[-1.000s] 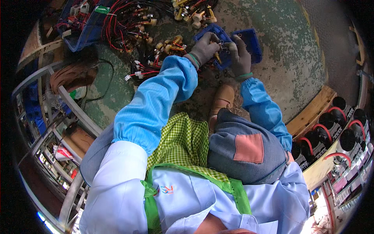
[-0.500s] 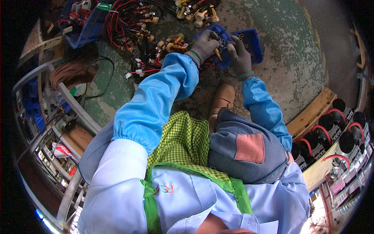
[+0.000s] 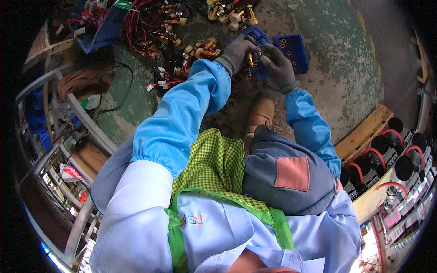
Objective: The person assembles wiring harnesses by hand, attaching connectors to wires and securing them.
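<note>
Gloved in grey, my left hand (image 3: pixel 237 53) is closed around a slim brass fitting (image 3: pixel 251 59), whose gold end sticks out below the fingers. Close to its right, the fingertips of my right hand (image 3: pixel 279 67) are pinched together beside the fitting. Anything between them is too small to make out. Both hands are above a blue bin (image 3: pixel 260 73) of small metal parts, partly hidden by them. A second blue bin (image 3: pixel 300 54) holds several small rings (image 3: pixel 282 43) just beyond my right hand.
Wired brass fittings (image 3: pixel 205 49) and bundled red and black wires (image 3: pixel 132 34) lie on the worn green floor to the left. A larger blue crate (image 3: pixel 102 34) stands at far left beside a metal frame (image 3: pixel 91 120). Black cylindrical units with red tubes (image 3: pixel 375 154) line the right.
The brass fitting has turned from slanting to nearly upright in my left hand. My right hand's fingers have moved left and down, closer to it.
</note>
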Motion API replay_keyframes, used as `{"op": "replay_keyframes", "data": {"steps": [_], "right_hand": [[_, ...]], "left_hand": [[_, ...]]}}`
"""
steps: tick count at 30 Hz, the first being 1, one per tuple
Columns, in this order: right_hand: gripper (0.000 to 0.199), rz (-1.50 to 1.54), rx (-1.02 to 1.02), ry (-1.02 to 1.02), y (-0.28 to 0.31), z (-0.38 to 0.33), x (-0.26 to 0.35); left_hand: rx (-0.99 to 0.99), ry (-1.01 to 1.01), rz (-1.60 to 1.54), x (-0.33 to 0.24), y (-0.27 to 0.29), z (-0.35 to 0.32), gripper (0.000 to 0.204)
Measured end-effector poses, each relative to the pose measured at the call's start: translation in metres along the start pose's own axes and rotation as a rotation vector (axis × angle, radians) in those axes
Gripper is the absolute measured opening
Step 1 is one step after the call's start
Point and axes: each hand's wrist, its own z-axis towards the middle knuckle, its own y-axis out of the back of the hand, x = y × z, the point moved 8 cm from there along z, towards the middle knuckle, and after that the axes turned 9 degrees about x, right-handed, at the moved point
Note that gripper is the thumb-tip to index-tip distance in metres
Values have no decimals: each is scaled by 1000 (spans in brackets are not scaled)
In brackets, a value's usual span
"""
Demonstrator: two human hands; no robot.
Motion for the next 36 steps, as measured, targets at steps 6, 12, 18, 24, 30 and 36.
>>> {"op": "replay_keyframes", "data": {"steps": [6,12,18,24,30,36], "right_hand": [[42,199,147,-98,-12,3,-15],[45,-222,33,-43,-8,4,-9],[46,41,132,-162,-22,9,-16],[37,346,280,-283,-31,14,-44],[50,546,110,-410,-21,2,-30],[46,749,236,-622,-33,-6,-31]], "left_hand": [[-40,99,-21,10,-1,-5,22],[-81,-77,271,20,40,18,22],[-34,-171,539,23,53,18,30],[45,-130,566,13,25,15,32],[-69,129,157,22,17,14,35],[-34,1,428,12,6,18,40]]}}
